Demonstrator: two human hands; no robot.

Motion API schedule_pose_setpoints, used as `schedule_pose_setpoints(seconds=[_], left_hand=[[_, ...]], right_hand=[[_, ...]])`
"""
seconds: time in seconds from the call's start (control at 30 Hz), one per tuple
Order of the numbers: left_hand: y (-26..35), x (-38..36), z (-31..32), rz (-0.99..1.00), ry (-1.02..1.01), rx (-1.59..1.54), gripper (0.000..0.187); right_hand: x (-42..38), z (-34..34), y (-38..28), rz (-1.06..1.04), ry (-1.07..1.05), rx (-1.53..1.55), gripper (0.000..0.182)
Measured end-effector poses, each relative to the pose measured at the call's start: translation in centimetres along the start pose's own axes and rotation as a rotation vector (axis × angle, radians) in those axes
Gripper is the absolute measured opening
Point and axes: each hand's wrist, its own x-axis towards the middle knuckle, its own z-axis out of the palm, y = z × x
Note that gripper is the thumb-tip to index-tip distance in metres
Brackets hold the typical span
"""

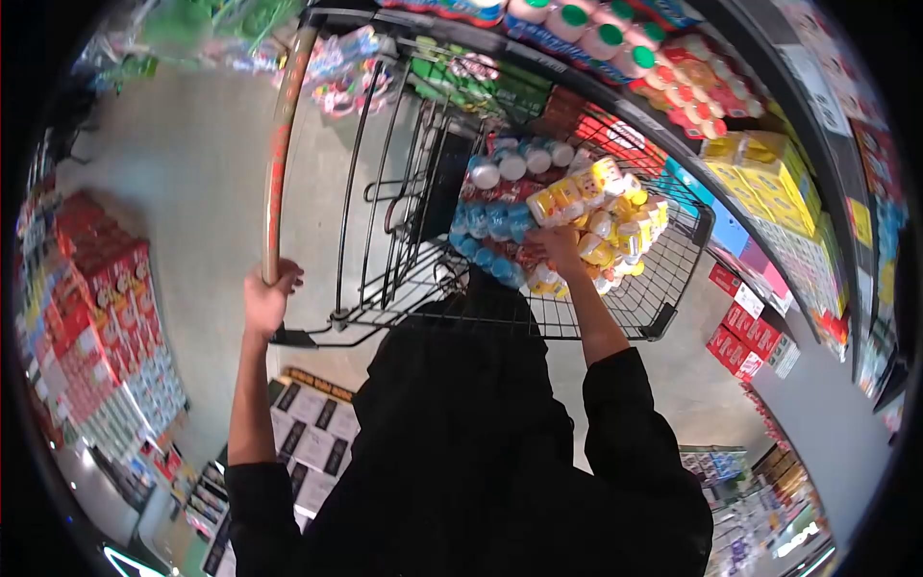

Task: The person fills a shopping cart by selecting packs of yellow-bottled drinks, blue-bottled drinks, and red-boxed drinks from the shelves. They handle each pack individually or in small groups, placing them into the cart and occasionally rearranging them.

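Note:
A wire shopping cart stands in front of me with shrink-wrapped drink packs in its basket. My left hand is closed round the near end of the cart's long handle. Inside the basket, my right hand has its fingers bent against a pack of yellow-and-white bottles, which lies tilted on top. More yellow-capped bottles are heaped to its right. Packs of blue-capped bottles and white-capped bottles sit on the left. My fingertips are partly hidden among the packs.
Store shelves curve along the right, holding green-capped bottles and yellow cartons. Red boxes stand low beside the cart. A stacked display of red packages is across the aisle floor. White boxes are close by my left arm.

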Motion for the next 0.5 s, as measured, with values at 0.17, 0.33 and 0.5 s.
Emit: schedule_pose_setpoints(seconds=[0.17,0.33,0.5], left_hand=[[0.2,0.4,0.0,0.002,0.015,-0.043,0.009],[-0.3,0.5,0.2,0.008,-0.030,-0.042,0.010],[0.0,0.7,-0.2,-0.009,-0.010,-0.024,0.008]], right_hand=[[1.9,0.0,0.0,-0.125,-0.062,-0.226,0.020],[0.7,-0.5,0.8,-0.033,-0.019,-0.068,0.026],[0.6,0.0,1.0,-0.086,0.164,-0.149,0.033]])
